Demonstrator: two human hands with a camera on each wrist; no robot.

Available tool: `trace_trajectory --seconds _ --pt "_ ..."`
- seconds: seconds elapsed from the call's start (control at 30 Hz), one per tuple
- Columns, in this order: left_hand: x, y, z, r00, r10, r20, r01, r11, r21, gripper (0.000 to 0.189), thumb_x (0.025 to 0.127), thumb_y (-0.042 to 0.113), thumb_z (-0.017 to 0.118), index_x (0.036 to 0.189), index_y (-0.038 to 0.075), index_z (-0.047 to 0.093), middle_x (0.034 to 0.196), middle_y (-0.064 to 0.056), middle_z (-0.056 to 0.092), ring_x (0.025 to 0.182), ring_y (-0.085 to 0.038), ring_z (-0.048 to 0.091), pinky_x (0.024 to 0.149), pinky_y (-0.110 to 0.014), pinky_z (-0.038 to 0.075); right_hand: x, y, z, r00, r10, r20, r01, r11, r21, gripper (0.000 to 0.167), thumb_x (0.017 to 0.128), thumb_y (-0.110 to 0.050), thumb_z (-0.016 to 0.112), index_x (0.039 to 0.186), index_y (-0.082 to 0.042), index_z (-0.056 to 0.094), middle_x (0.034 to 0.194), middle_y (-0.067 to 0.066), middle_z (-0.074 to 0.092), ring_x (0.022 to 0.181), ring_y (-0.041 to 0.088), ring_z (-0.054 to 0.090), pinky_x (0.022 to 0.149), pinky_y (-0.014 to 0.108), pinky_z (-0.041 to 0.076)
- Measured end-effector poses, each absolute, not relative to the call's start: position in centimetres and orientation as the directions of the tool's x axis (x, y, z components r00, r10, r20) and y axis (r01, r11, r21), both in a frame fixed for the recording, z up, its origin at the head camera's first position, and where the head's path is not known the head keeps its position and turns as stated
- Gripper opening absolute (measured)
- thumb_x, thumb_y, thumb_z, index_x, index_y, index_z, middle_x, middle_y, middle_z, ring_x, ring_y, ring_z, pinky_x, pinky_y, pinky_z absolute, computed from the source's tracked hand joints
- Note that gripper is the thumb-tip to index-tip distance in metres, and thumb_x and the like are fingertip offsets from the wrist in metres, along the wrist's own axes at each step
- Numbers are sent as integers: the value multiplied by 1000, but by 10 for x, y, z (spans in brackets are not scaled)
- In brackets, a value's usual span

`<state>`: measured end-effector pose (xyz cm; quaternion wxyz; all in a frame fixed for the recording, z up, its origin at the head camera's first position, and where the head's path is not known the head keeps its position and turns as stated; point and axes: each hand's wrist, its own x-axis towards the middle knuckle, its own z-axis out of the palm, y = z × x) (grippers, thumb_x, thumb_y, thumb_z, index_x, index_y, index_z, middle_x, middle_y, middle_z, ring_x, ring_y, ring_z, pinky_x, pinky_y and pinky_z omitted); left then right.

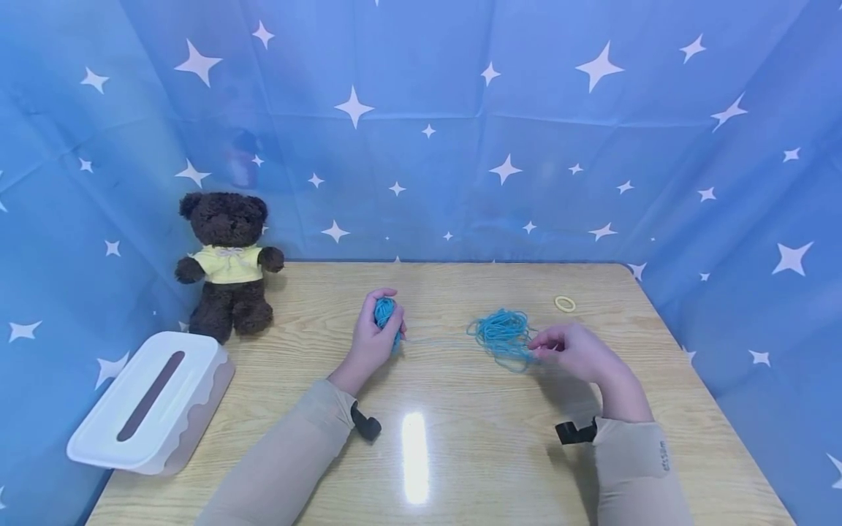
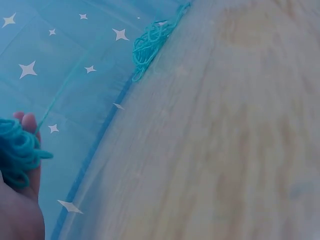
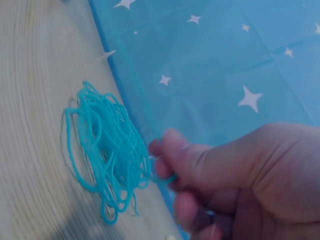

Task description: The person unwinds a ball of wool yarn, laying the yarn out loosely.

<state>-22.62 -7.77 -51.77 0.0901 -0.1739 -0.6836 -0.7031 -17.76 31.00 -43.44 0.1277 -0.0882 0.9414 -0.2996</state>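
A small wound bundle of blue yarn (image 1: 384, 313) sits in my left hand (image 1: 373, 337), whose fingers and thumb curl round it. From that bundle a single strand runs rightward toward a loose, looped pile of blue yarn (image 1: 503, 334) on the table. At the pile's right edge my right hand (image 1: 579, 353) pinches a strand between thumb and fingertips, seen closely in the right wrist view with the yarn pile (image 3: 107, 150) beside it. The left wrist view shows the held yarn bundle (image 2: 17, 150) at its left edge.
A yellow ring (image 1: 565, 304) lies behind the right hand on the wooden table (image 1: 487, 453). To the left, a brown teddy bear (image 1: 230, 267) in a yellow top sits near the white slotted-lid box (image 1: 151, 402). A blue starry curtain (image 1: 421, 153) hangs behind the table.
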Motion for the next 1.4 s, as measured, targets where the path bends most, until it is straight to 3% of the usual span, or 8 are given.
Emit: trace_trajectory --seconds 0.13,0.27,0.47,0.7,0.93,1.1,1.23,1.4 --pt "-226 -78 -519 -929 84 361 358 -45 932 32 113 8 59 144 8 51 98 -20 66 79 -21 74 73 -39 69 -177 313 -434 -951 -182 -250 -13 832 -555 21 104 -21 76 119 -6 78 104 7 76 95 20 68 81 34 53" --pt "-226 -79 -519 -942 91 324 321 -45 946 30 116 15 55 146 13 51 105 -21 67 90 -18 79 76 -37 70 -178 315 -436 -955 -86 -284 78 849 -523 21 103 -24 77 115 -7 75 103 7 74 94 23 66 79 36 51" --pt "-225 -79 -520 -932 113 345 340 -57 939 31 115 13 57 146 9 51 117 -39 62 84 -19 78 72 -38 70 -183 315 -447 -964 -59 -258 85 854 -514 26 101 -27 80 115 -5 75 108 11 77 97 25 70 84 43 57" --pt "-225 -79 -522 -913 128 388 385 -49 922 33 112 9 61 145 6 54 110 -26 67 80 -15 73 67 -36 67 -189 312 -465 -973 -65 -223 65 845 -531 23 100 -26 81 114 -8 77 105 8 79 88 20 72 79 36 55" --pt "-225 -79 -522 -905 149 398 396 -43 917 33 112 9 62 145 8 56 111 -30 67 81 -12 72 68 -40 67 -190 309 -466 -981 -51 -187 60 836 -545 25 101 -28 81 115 -9 75 109 11 78 88 21 71 75 36 55" --pt "-223 -79 -520 -896 180 406 404 -47 914 33 113 8 60 145 6 55 113 -32 66 80 -10 71 67 -36 67 -191 293 -468 -997 -59 -50 -19 813 -582 20 105 -32 76 111 -13 75 102 7 76 85 19 68 69 32 53" --pt "-222 -78 -519 -891 217 398 389 -88 917 33 114 10 58 147 6 53 116 -40 60 80 -10 71 68 -30 66 -189 260 -471 -993 -111 44 -114 767 -631 19 107 -35 75 110 -17 77 89 5 74 74 18 63 61 32 51" --pt "-222 -78 -519 -889 248 386 371 -106 923 34 115 10 56 149 8 51 118 -35 61 81 -13 71 70 -33 67 -182 209 -477 -978 -197 73 -191 693 -696 30 106 -37 75 126 -16 78 79 1 70 63 15 60 57 31 50"
